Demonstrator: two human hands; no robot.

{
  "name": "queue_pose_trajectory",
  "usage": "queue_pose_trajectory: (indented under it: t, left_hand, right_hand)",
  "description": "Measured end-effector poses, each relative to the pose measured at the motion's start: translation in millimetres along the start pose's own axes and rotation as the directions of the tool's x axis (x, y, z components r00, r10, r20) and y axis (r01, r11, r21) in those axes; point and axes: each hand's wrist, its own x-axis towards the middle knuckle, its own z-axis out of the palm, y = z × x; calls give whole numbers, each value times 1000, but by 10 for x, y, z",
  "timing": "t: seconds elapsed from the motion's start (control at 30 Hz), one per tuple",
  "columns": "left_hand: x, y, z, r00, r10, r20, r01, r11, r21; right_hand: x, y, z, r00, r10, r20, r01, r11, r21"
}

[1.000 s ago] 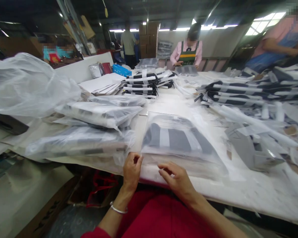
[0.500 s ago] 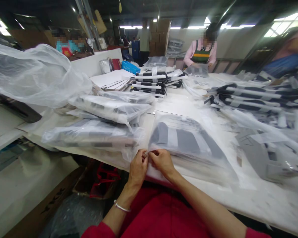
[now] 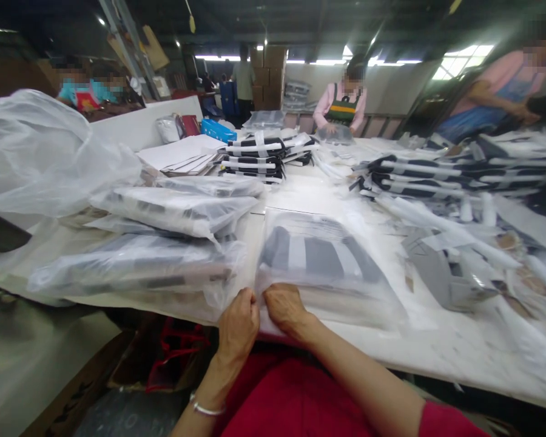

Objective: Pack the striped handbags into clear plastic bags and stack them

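Left hand (image 3: 237, 325), right hand (image 3: 286, 308) both pinched shut on polybag (image 3: 323, 267) near corner; keep flap edge taut, aligned; press flat on table (image 3: 437, 352).

I see my left hand (image 3: 238, 323) and my right hand (image 3: 286, 308) side by side at the near edge of the white bench (image 3: 437, 346), knuckles almost touching. Both are curled, backs up, with fingertips tucked down and pinched on the near edge of the clear plastic bag holding a dark and white striped garment (image 3: 321, 267). My left forearm rises almost straight toward the bench edge, a thin silver bangle (image 3: 203, 409) around the wrist. My right forearm comes in on a slant from the lower right, bare to a red sleeve (image 3: 450, 422) at the elbow.
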Motion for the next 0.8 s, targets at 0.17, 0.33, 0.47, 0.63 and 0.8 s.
queue_pose_trajectory:
  t: [0.17,0.33,0.47,0.63,0.8]
  left_hand:
    - [175,177,-42,935,270,-228,-237,958,163]
    - [494,209,115,929,352,-112,-302,898,319]
    - [484,44,92,930,364,-53,-315,862,398]
    - [325,-61,-92,896,424,-133,-348,855,385]
    - [444,61,-58,855,496,-150,-425,837,345]
  right_hand:
    - [-382,178,-162,903,-278,-327,296,955,5]
    - [-617,543,-472,775,-191,-603,56,970,-235]
    - [-867,1028,-679,847,-103,-521,-115,922,-369]
    - [-1390,1538,-760,877,-98,-471,-147,878,-456]
    - [-1554,1744,-778,852,-50,-522,-234,855,-464]
